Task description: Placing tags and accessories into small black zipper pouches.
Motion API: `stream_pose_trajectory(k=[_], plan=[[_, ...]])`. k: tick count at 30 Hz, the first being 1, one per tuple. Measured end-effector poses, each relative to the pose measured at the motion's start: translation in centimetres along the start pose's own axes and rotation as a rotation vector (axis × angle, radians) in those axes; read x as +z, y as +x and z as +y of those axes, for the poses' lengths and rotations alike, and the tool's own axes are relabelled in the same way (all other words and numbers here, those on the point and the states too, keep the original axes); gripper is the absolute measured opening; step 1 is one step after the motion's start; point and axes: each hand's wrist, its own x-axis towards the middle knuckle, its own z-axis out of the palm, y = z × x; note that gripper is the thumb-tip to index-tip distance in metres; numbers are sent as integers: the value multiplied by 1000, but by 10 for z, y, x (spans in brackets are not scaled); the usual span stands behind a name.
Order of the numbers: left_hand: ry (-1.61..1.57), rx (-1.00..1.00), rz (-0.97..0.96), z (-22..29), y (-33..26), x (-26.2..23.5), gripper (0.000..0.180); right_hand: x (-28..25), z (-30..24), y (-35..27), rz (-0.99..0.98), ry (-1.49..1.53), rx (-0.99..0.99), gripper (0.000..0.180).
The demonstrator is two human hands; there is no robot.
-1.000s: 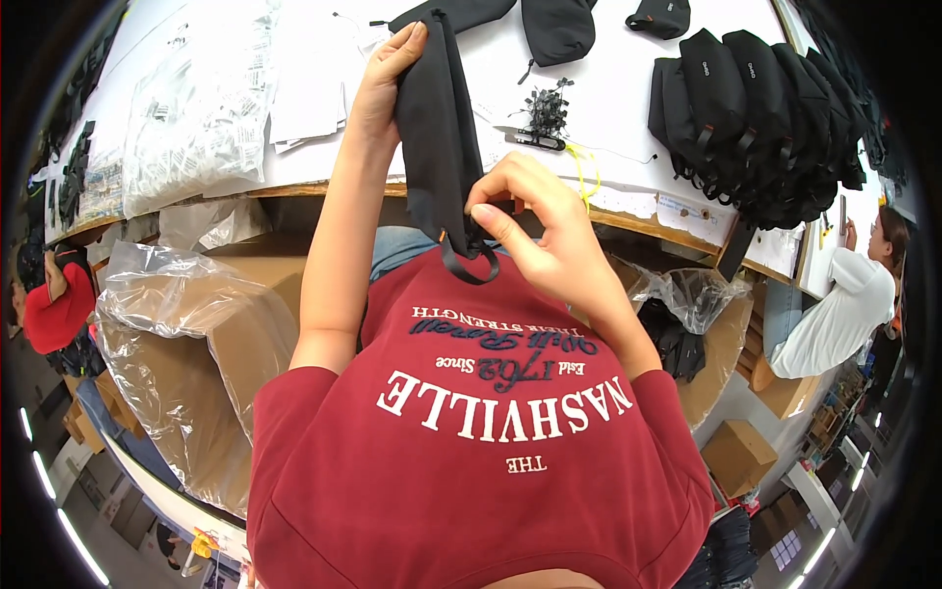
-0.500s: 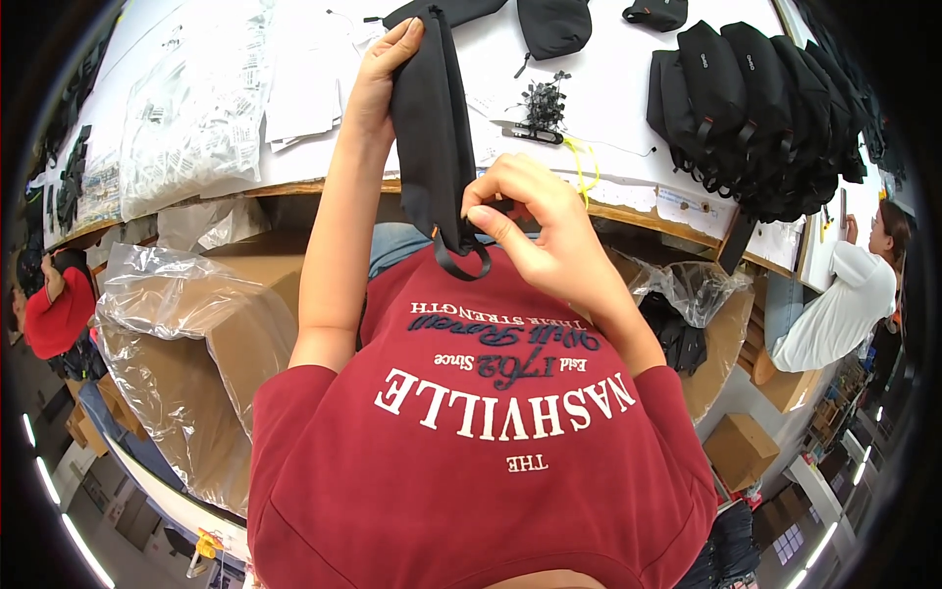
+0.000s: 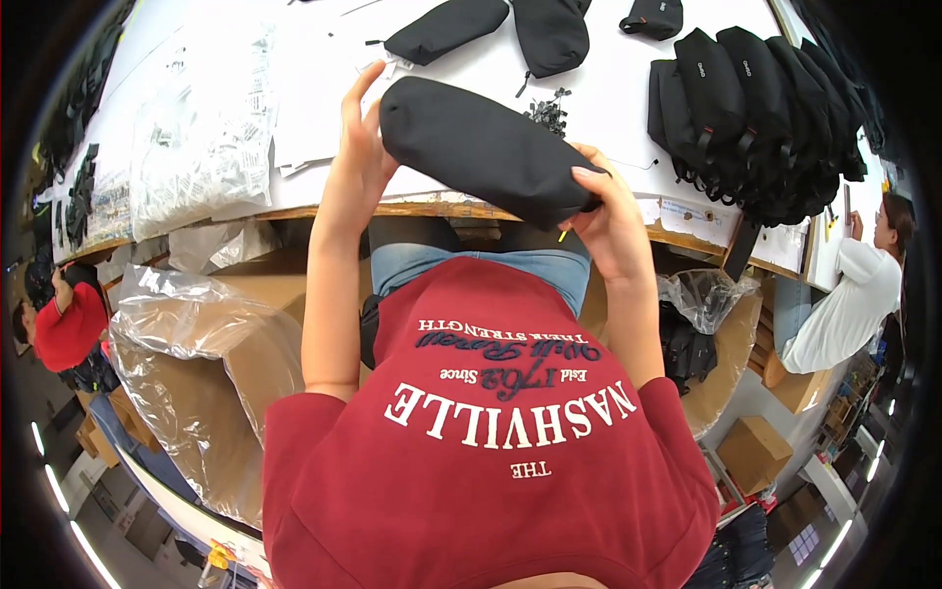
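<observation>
Pouch (image 3: 476,145), one end in right grip (image 3: 614,218), other beside left grip (image 3: 359,165)

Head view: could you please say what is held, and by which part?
A black pouch, by its right end, in the right hand; whether the left hand touches it is unclear.

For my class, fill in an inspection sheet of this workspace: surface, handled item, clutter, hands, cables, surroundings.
Surface: white table, brown front edge.
Handled item: black pouch, held aslant.
Clutter: piled black pouches at right, clear bag at left, small black parts between.
Hands: right hand grips the pouch's right end; left hand at its left end, grip unclear.
Cables: one thin strand, kind unclear; otherwise nothing seen.
Surroundings: plastic-covered cardboard box at left; person in red far left, person in white far right.
</observation>
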Motion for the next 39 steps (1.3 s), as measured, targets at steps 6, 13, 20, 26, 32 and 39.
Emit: stream_pose_trajectory(k=[6, 13, 20, 26, 32, 39], plan=[[977, 297, -170, 7, -17, -17, 53, -31, 13, 2, 16, 59, 224, 16], [668, 121, 18, -3, -28, 6, 34, -5, -2, -3, -228, -401, -405, 55], [853, 519, -146, -4, -35, 24, 47, 2, -5, -13, -260, -895, -570, 54], [1134, 266, -165, 15, -33, 15, 37, 1, -8, -16, -202, -980, -883, 24], [1227, 520, 41, 25, -35, 7, 39, 3, -11, -19, -115, -976, -1044, 22], [1665, 489, -11, 31, -38, 15, 29, 11, -12, -23, -101, -1134, -1099, 29]])
